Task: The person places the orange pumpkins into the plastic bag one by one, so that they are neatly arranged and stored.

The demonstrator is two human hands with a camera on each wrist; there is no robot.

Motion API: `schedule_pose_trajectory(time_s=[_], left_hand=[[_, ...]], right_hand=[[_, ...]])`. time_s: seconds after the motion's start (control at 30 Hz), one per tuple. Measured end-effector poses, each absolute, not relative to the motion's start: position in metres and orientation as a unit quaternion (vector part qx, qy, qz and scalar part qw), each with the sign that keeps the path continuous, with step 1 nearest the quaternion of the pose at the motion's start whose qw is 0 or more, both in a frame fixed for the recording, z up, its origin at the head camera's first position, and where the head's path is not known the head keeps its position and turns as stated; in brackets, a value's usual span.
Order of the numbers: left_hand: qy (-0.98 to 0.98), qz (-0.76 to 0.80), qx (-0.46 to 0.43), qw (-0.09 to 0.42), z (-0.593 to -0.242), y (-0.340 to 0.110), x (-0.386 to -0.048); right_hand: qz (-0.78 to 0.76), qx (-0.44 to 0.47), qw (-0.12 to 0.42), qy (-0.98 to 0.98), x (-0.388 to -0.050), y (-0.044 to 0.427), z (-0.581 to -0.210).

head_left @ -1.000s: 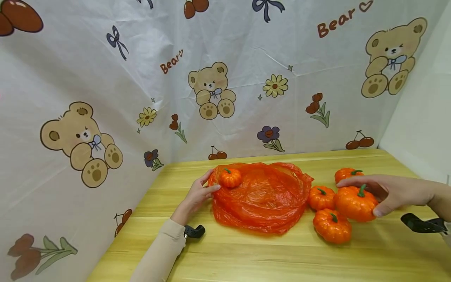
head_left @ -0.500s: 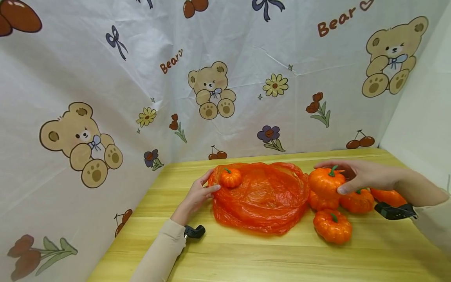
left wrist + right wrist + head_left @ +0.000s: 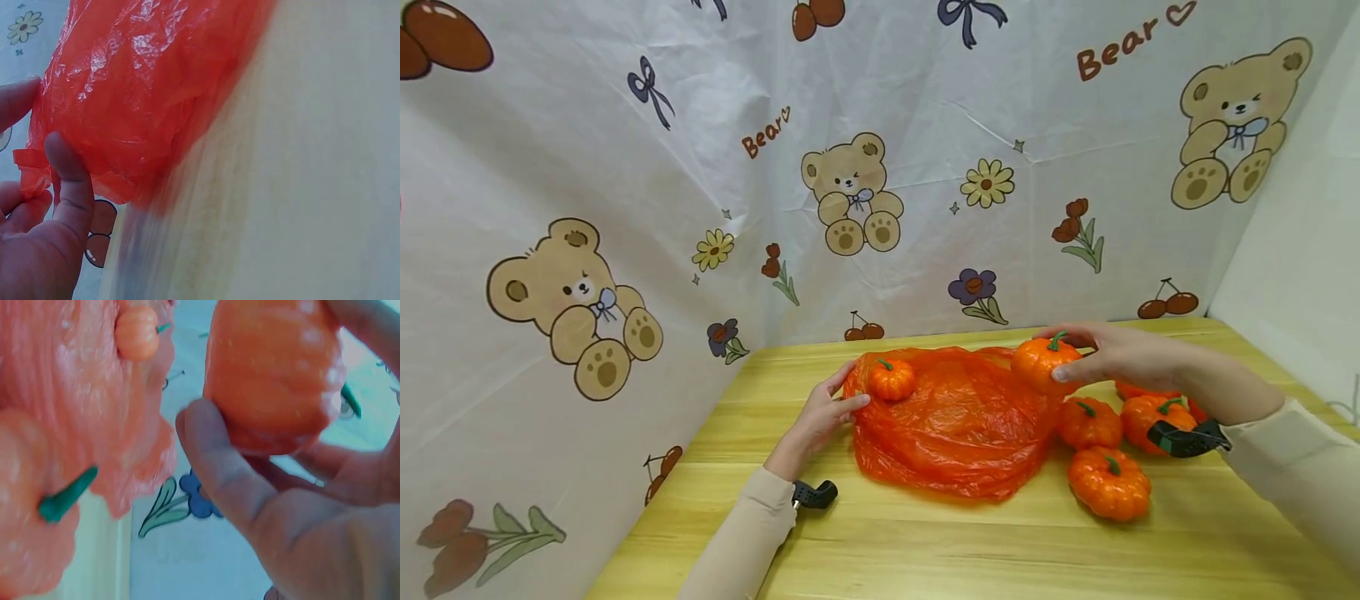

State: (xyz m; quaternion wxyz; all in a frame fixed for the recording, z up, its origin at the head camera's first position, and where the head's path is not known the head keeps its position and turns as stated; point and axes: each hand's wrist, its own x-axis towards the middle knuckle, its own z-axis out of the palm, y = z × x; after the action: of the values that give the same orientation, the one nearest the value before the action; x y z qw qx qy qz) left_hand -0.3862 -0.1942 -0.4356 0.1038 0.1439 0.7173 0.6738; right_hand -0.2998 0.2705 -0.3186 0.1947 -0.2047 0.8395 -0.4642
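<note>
A thin orange-red plastic bag (image 3: 955,442) lies spread on the table, a small pumpkin (image 3: 892,380) resting in its left part. The left hand (image 3: 822,417) grips the bag's left edge; in the left wrist view, the plastic (image 3: 144,94) runs between thumb and fingers. Over the bag's right rim, the right hand (image 3: 1101,350) holds a larger orange pumpkin (image 3: 1041,365) with a green stem, thumb on the near side. The right wrist view has this pumpkin (image 3: 275,375) between thumb and fingers, with the bag (image 3: 75,381) beside it.
Right of the bag sit several more pumpkins: one against its edge (image 3: 1088,423), one nearer the front (image 3: 1109,483), another pumpkin (image 3: 1150,417) farther right, and others partly hidden behind the right forearm. A bear-print curtain (image 3: 925,292) hangs behind the wooden table (image 3: 970,550).
The right hand has carried its pumpkin leftward and up, from among the other pumpkins to over the bag's right rim. The left hand and bag stay in place.
</note>
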Motion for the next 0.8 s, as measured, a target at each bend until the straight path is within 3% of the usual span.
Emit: schedule_pose_trajectory(time_s=[0.8], left_hand=[[0.721, 0.67, 0.143, 0.102, -0.432, -0.194, -0.383]], right_hand=[[-0.503, -0.159, 0.145, 0.837, -0.325, 0.168, -0.309]])
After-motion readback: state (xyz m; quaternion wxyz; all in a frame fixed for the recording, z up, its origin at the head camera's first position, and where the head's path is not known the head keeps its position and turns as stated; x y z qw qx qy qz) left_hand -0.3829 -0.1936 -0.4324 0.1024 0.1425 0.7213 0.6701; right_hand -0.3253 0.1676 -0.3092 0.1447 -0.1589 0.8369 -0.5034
